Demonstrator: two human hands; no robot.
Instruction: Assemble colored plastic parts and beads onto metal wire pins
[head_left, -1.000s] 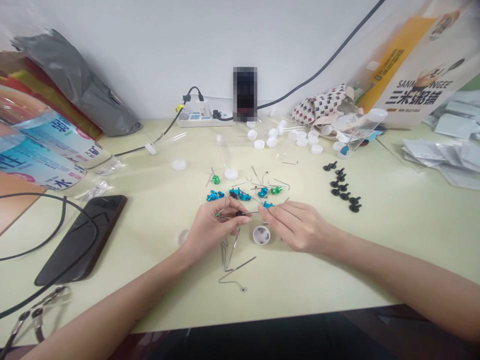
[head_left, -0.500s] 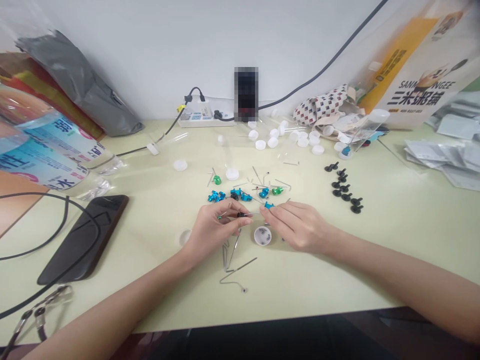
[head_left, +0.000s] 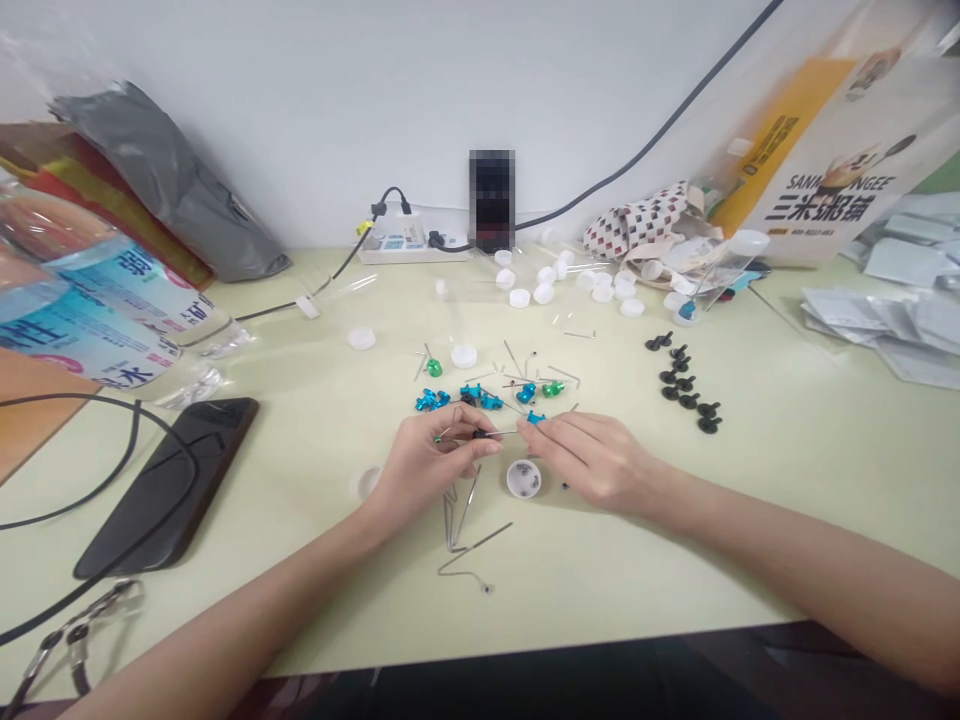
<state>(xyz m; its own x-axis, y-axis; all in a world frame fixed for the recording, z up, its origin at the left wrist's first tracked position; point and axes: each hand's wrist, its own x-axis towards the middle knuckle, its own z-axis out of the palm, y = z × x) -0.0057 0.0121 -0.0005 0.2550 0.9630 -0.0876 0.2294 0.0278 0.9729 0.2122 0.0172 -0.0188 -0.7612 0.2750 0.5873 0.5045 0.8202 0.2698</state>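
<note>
My left hand (head_left: 439,450) pinches a small black part (head_left: 482,434) between thumb and fingers. A thin metal rod (head_left: 504,433) runs from that part to the fingertips of my right hand (head_left: 592,455), which are closed on it. Just below the rod stands a white cap (head_left: 523,479) with tiny dark pieces inside. Blue metal parts (head_left: 491,401) and green ones (head_left: 553,388) lie beyond my hands among bent hex keys. More bent metal rods (head_left: 469,549) rest on the table nearer to me.
Black parts (head_left: 688,384) stand in a row at the right. White caps (head_left: 542,292) lie farther back. A phone (head_left: 169,485), cable and water bottles (head_left: 97,310) occupy the left; a power strip (head_left: 390,250) lies by the wall.
The camera view has shifted slightly, so the table appears a little lower. Both hands keep nearly the same pose, with the rod between them now seen more clearly.
</note>
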